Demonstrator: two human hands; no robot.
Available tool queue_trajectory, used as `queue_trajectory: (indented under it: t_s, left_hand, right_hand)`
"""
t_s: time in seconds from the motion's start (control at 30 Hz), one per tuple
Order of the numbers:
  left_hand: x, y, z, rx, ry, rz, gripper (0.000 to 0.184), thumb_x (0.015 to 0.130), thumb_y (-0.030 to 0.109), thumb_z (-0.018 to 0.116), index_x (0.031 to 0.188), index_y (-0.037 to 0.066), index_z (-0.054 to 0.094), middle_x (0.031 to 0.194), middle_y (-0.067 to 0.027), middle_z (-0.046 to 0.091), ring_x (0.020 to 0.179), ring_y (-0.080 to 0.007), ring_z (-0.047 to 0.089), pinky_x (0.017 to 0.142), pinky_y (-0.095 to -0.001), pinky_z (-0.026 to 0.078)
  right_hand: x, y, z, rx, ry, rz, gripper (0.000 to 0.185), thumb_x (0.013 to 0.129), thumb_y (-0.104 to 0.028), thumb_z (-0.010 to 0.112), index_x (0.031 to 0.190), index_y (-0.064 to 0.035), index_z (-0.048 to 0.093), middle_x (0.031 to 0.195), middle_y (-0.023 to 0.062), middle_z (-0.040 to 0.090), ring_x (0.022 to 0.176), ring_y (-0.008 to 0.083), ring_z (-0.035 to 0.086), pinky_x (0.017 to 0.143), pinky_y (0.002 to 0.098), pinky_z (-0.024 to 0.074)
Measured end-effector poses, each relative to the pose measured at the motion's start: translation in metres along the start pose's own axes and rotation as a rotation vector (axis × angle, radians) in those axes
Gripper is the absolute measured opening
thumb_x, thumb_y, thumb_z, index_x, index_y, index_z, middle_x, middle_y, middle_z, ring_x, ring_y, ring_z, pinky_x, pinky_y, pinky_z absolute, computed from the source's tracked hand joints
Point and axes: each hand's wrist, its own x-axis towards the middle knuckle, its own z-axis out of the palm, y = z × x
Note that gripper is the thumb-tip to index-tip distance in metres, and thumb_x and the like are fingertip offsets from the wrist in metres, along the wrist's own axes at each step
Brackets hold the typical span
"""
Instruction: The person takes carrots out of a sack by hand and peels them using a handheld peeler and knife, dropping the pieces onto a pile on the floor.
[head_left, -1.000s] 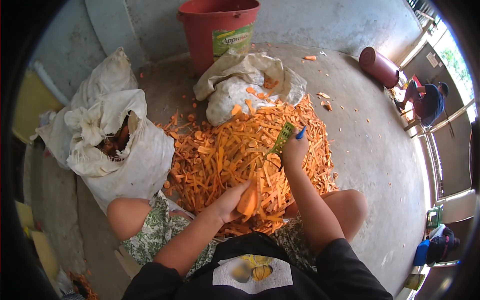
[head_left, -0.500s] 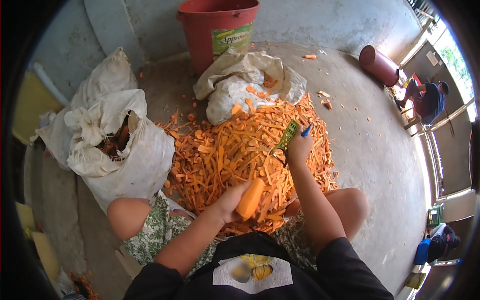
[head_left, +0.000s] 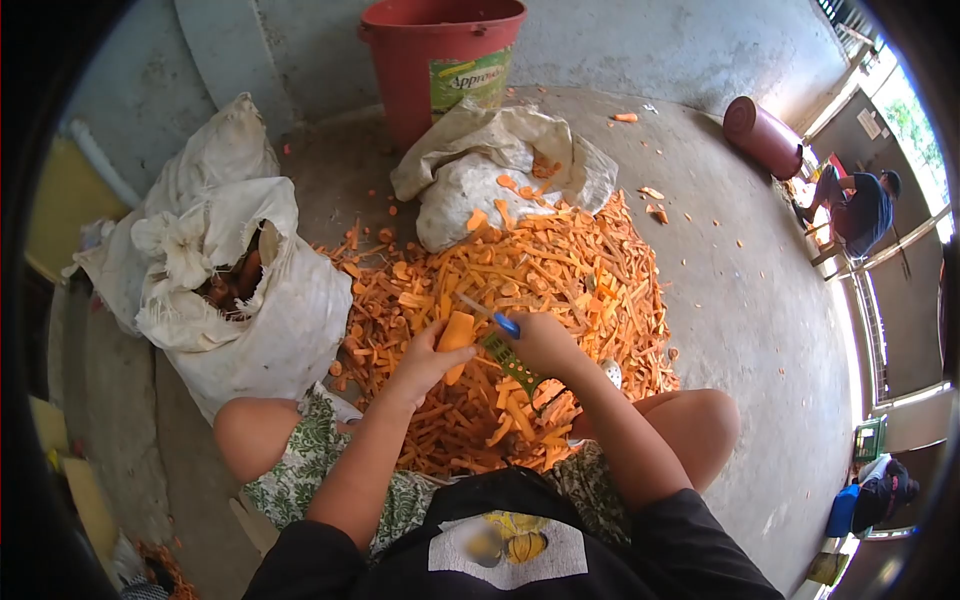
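Note:
My left hand (head_left: 425, 368) is closed around a thick, peeled orange carrot (head_left: 457, 335), with the thumb across its near side. Just to the right, my right hand (head_left: 545, 345) grips a knife with a blue handle (head_left: 508, 325), its thin blade pointing up and left past the top of the carrot. The same hand also holds a green peeler with a perforated handle (head_left: 512, 365), hanging below the fingers. Under both hands lies a large heap of orange peelings and cut pieces (head_left: 570, 270).
An open white sack (head_left: 310, 300) with dark reddish roots inside stands at left. Behind the heap are a crumpled white sack (head_left: 455, 210) and a red bin (head_left: 400, 70). A maroon drum (head_left: 762, 138) lies on the floor at right, near a seated person (head_left: 865, 215).
My left hand has moved up and left with the carrot, now upright. My right hand has come down and left to it, and the knife blade now shows.

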Motion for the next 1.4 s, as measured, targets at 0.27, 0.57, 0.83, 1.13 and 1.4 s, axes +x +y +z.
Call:
queue_trajectory:
  t_s: [0.27, 0.57, 0.83, 1.13, 1.4]
  left_hand:
    - [-0.01, 0.025, 0.002, 0.559, 0.094, 0.263, 0.04, 0.068, 0.013, 0.07, 0.102, -0.001, 0.054, 0.091, -0.0092, 0.06, 0.082, -0.0152, 0.058, 0.072, -0.0277, 0.046]
    - [-0.016, 0.037, -0.003, 0.537, -0.059, 0.331, 0.039, 0.065, 0.008, 0.07, 0.101, 0.0, 0.056, 0.088, -0.0072, 0.06, 0.076, -0.0122, 0.057, 0.069, -0.0265, 0.046]
    - [-0.041, 0.07, 0.017, 0.366, -0.327, 0.856, 0.033, 0.062, 0.016, 0.076, 0.09, 0.009, 0.06, 0.094, -0.0043, 0.055, 0.095, -0.0199, 0.049, 0.082, -0.0321, 0.038]
    - [-0.03, 0.05, 0.022, 0.708, 0.074, 0.882, 0.039, 0.063, 0.008, 0.072, 0.097, 0.006, 0.055, 0.098, -0.0087, 0.053, 0.09, -0.025, 0.054, 0.076, -0.0335, 0.045]
    - [-0.023, 0.036, 0.015, 0.547, 0.272, 0.508, 0.041, 0.064, 0.006, 0.07, 0.098, 0.003, 0.048, 0.094, -0.0132, 0.056, 0.086, -0.0291, 0.057, 0.073, -0.0344, 0.046]
  right_hand:
    - [0.007, 0.016, 0.02, -0.059, -0.03, -0.138, 0.015, 0.075, -0.017, 0.052, 0.076, -0.0018, 0.057, 0.07, 0.0172, 0.058, 0.069, 0.0336, 0.057, 0.063, 0.0421, 0.0436]
    - [0.013, 0.021, 0.029, -0.034, 0.031, -0.132, 0.014, 0.073, -0.014, 0.052, 0.074, -0.0022, 0.059, 0.068, 0.0177, 0.058, 0.067, 0.0328, 0.057, 0.063, 0.0404, 0.0449]
    - [0.036, 0.05, 0.045, 0.052, -0.065, 0.216, 0.035, 0.081, -0.031, 0.051, 0.08, 0.003, 0.061, 0.067, 0.0182, 0.06, 0.063, 0.0309, 0.059, 0.057, 0.0389, 0.0451]
    - [0.029, 0.018, 0.066, 0.998, -0.113, -0.071, 0.021, 0.081, -0.018, 0.052, 0.093, -0.0019, 0.058, 0.08, 0.0024, 0.059, 0.068, 0.0108, 0.054, 0.061, 0.0247, 0.0426]
    - [0.012, -0.012, 0.035, 0.585, 0.399, -0.002, 0.024, 0.085, -0.025, 0.051, 0.081, -0.0018, 0.054, 0.054, 0.0094, 0.049, 0.049, 0.0223, 0.049, 0.049, 0.0334, 0.0386]
